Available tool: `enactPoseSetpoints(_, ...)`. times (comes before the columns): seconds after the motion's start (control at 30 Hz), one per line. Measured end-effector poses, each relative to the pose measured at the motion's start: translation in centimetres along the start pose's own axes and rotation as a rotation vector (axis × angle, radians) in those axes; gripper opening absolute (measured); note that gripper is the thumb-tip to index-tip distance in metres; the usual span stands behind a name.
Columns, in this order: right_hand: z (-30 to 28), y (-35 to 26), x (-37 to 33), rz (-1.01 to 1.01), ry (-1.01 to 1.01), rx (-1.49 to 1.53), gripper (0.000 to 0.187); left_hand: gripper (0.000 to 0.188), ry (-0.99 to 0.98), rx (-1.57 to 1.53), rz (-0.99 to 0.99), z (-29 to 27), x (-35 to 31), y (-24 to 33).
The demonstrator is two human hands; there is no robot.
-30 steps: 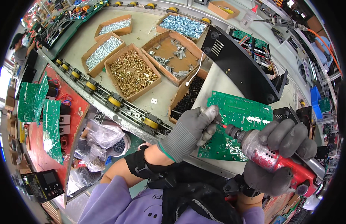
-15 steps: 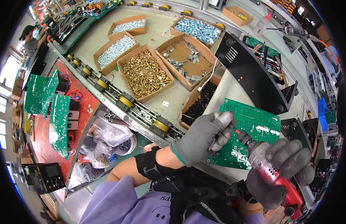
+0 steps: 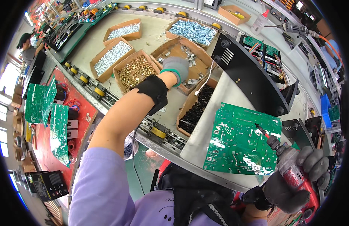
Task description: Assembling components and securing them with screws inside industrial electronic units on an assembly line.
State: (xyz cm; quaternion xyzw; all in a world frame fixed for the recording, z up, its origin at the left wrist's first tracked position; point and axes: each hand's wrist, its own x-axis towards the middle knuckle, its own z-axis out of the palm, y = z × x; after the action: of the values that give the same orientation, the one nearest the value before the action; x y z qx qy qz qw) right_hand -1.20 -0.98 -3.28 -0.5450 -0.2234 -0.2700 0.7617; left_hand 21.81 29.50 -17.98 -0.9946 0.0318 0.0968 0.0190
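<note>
- Left hand (image 3: 175, 67), grey glove, is over the near left part of a shallow cardboard box (image 3: 203, 62) with small metal brackets (image 3: 191, 57). Fingers hidden behind the back of the glove; cannot tell whether apart, together or holding anything.
- Right hand (image 3: 284, 191), also gloved, at near right. Fingers clamped around the body of a red power driver (image 3: 290, 165), worn paint.
- Driver slants to far left, its bit above the right part of a green circuit board (image 3: 238, 139). Contact with the board: cannot tell.
- Board lies on the near side of the bench, right of the black screws (image 3: 200, 103) in their box.
- Brass-coloured screws (image 3: 135, 71) in a box just left of the left hand; silver screws (image 3: 112, 58) farther left.
- Black metal panel (image 3: 249, 71) beyond the board, tilted, vent slots at its far left end.
</note>
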Motion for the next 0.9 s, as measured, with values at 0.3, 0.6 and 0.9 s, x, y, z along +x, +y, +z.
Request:
enactPoseSetpoints(0.3,0.5,-0.9,-0.1,0.005,-0.041,0.002,0.041,0.022,0.396,-0.579,-0.094,-2.7,-2.4,-0.5)
enactPoseSetpoints(0.6,2.8,0.1,-2.0,0.176,-0.335,0.25,0.045,0.019,0.246,-1.298,0.297,-2.3,-20.7,2.5)
enactPoseSetpoints(0.9,5.5,1.5,-3.6,0.17,-0.521,0.023,0.043,0.007,-0.272,-1.927,-0.035,2.2,-30.7,6.6)
